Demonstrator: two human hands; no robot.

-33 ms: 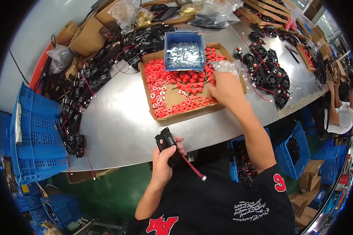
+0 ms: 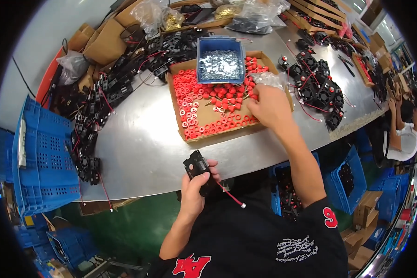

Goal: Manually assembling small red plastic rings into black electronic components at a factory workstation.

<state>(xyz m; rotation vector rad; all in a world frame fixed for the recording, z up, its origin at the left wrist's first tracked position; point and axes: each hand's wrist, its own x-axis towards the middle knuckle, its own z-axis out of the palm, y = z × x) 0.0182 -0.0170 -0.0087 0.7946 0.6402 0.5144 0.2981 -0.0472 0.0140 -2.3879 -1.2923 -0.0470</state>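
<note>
My left hand (image 2: 193, 190) is closed around a black plastic fan unit (image 2: 197, 163), held tilted just off the table's front edge. From it a red and dark cable (image 2: 230, 196) hangs down to a small white plug. My right hand (image 2: 272, 105) reaches over the right side of a shallow cardboard tray (image 2: 217, 138). Its fingers are curled down at the red cap-like parts (image 2: 228, 95) with metal pins; the fingertips are mostly hidden, so whatever is in them cannot be made out. Red rings (image 2: 185, 83) lie along the tray's left and front.
A blue bin (image 2: 221, 65) of small shiny metal pieces stands in the tray. Black fans (image 2: 312, 81) with wires lie to the right, near pliers (image 2: 346, 65). Black housings (image 2: 111, 88) pile up at left, beside a blue crate (image 2: 46, 157). A co-worker (image 2: 403, 134) sits far right.
The view shifts slightly, and my right hand stays at the tray's right side. The cable's plug end swings a little to the right and up below my left hand.
</note>
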